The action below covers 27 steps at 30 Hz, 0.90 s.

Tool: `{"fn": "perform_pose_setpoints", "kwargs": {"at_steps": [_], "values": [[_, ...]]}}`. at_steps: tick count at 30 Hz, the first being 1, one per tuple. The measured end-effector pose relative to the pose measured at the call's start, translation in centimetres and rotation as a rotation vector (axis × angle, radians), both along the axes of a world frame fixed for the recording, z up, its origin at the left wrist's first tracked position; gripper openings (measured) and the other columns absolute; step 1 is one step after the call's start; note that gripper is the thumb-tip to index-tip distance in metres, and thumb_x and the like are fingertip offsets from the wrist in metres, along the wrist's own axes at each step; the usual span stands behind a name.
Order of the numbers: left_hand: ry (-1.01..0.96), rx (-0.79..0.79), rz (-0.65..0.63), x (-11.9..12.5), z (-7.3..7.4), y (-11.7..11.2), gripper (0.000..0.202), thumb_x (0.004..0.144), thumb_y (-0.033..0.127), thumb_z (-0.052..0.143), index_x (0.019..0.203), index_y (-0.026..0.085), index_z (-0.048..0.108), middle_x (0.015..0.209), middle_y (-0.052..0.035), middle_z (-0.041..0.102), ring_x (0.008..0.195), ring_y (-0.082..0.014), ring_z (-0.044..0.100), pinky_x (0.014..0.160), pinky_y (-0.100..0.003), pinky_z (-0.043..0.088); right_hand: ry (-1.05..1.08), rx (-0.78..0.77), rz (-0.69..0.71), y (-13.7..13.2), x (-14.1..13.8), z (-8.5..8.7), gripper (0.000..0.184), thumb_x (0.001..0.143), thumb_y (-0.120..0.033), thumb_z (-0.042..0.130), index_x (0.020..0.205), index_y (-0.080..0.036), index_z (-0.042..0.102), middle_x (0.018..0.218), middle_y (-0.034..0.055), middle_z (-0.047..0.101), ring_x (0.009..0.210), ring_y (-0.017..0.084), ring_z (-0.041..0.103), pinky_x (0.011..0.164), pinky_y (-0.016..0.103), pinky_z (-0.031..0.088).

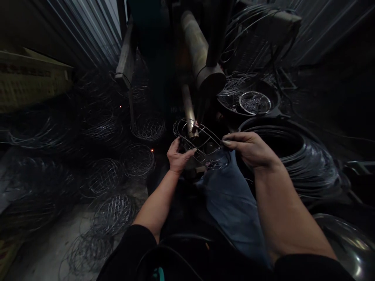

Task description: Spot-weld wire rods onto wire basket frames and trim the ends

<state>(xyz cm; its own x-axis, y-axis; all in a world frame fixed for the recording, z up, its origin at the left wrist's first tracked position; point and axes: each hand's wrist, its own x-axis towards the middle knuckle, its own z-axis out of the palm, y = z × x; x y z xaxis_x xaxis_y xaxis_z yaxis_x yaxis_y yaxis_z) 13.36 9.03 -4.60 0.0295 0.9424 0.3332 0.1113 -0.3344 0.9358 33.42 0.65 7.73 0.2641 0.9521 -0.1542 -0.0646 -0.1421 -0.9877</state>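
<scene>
Between my two hands is a round wire frame (202, 136), tilted, with a few wires crossing it. My left hand (178, 157) grips its near left side, thumb and fingers around the wire. At the right edge my right hand (249, 147) pinches with thumb and fingertips, on the frame or a wire by it; the exact contact is too dark to make out. The frame sits at the tips of a welding machine's electrodes (190, 113), with a small reddish glow where the upper tip meets the wire. More wire shows below the frame, above my blue trouser leg.
Stacks of wire racks (113, 212) cover the floor to the left. At right lie a large coil of wire (313, 168) and a dark basin (277, 99) with a small metal bowl (255, 102) of short pieces. Two orange sparks glow at left. A shiny metal bowl (348, 242) is at lower right.
</scene>
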Motion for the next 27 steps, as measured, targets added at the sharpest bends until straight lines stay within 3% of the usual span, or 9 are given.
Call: {"fn": "perform_pose_setpoints", "kwargs": {"at_steps": [7,12,18,23,27], "values": [[-0.232,-0.208,0.037,0.5,0.5,0.6,0.071,0.049,0.032,0.088,0.114,0.014,0.065,0.117,-0.0099,0.064,0.102,-0.0228,0.065,0.093,-0.037,0.055,0.038,0.058,-0.081,3.1,-2.8,0.7,0.043,0.042,-0.043,0.089,0.073,-0.016,0.074,0.064,0.0013,0.065,0.059,0.014,0.057,0.057,0.029,0.046],[-0.297,-0.302,0.074,0.8,0.3,1.0,0.076,0.046,0.027,0.090,0.116,0.012,0.064,0.119,-0.0123,0.064,0.102,-0.0228,0.065,0.095,-0.038,0.053,-0.017,0.090,-0.085,4.6,-3.3,0.7,0.036,0.047,-0.042,0.086,0.069,-0.016,0.072,0.061,-0.0009,0.061,0.055,0.011,0.053,0.053,0.025,0.041],[-0.325,-0.350,0.007,1.2,0.2,0.3,0.073,0.049,0.025,0.089,0.116,0.011,0.064,0.112,-0.0122,0.067,0.101,-0.0220,0.064,0.094,-0.038,0.052,-0.002,0.082,-0.049,3.4,-2.4,0.4,0.033,0.054,-0.042,0.085,0.074,-0.017,0.074,0.064,-0.0003,0.064,0.057,0.011,0.054,0.053,0.024,0.043],[-0.378,-0.385,-0.027,1.3,0.8,-0.2,0.066,0.046,0.023,0.088,0.109,0.014,0.068,0.102,-0.0079,0.070,0.094,-0.0192,0.066,0.090,-0.034,0.052,0.022,0.013,-0.050,1.4,-1.1,0.5,0.040,0.045,-0.042,0.090,0.074,-0.018,0.075,0.066,0.0026,0.068,0.060,0.014,0.058,0.057,0.028,0.048],[-0.530,-0.468,-0.070,1.5,0.9,-0.4,0.057,0.045,0.021,0.088,0.099,0.015,0.070,0.087,-0.0027,0.070,0.077,-0.0144,0.065,0.077,-0.030,0.053,0.051,0.045,-0.063,2.1,-2.2,1.0,0.042,0.044,-0.044,0.089,0.072,-0.017,0.074,0.063,0.0023,0.066,0.056,0.014,0.058,0.053,0.028,0.048]]}}
